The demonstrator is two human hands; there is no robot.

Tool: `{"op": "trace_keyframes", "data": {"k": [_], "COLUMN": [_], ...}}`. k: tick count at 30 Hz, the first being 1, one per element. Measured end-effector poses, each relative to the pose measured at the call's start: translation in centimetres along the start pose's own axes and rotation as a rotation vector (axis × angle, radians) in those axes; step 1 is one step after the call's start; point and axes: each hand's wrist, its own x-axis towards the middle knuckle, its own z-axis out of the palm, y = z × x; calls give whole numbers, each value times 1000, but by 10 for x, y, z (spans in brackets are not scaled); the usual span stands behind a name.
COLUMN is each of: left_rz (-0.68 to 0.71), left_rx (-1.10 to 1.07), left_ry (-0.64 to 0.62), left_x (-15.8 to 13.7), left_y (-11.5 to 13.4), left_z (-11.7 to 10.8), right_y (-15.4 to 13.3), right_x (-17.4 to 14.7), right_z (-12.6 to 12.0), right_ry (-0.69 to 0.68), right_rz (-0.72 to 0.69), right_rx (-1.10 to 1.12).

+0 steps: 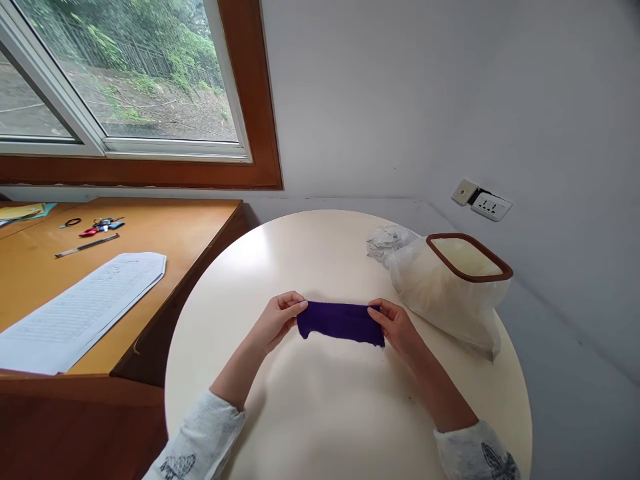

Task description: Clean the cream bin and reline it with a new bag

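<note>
A piece of purple cloth (341, 321) is stretched sideways between my two hands, above the round cream table (320, 413). Its upper edge runs nearly straight, while the lower edge is uneven and frayed toward the right. My left hand (283, 320) pinches the upper left corner between thumb and fingers. At the upper right corner, my right hand (393, 323) grips the cloth the same way. Right of my right hand sits a translucent white bag (440, 307) with a brown rounded frame (470, 275) around its mouth.
Crumpled clear plastic (387, 243) lies beside the bag. A wooden desk (200, 227) on the left carries papers (95, 310), a pen (87, 247) and keys (105, 225). Behind are a window (150, 73) and a wall with a socket (491, 205).
</note>
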Motion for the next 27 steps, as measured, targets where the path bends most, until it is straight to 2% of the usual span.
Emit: {"op": "trace_keyframes", "data": {"k": [3,7,11,14,16,17,22,24,27], "left_rz": [-92,-71,37,199,277,287,176,159,155], "left_rx": [142,312,439,481,471,450,280,248,245], "left_ry": [15,98,210,303,284,236,-176,-221,-165], "left_x": [5,11,14,11,8,6,-7,-11,-11], "left_y": [-6,-19,-25,-21,-19,-19,-27,-32,-35], "left_z": [-4,-7,-6,0,7,13,46,54,55], "right_y": [3,15,20,16,11,9,6,7,5], "right_x": [0,2,4,4,2,0,-10,-13,-17], "right_z": [2,9,11,11,15,19,47,54,57], "right_ry": [20,124,234,351,344,316,107,28,-98], "right_rz": [10,-110,-282,-378,-334,-296,-108,-71,-43], "right_rx": [-143,-451,-616,-639,-571,-500,-32,65,141]}}
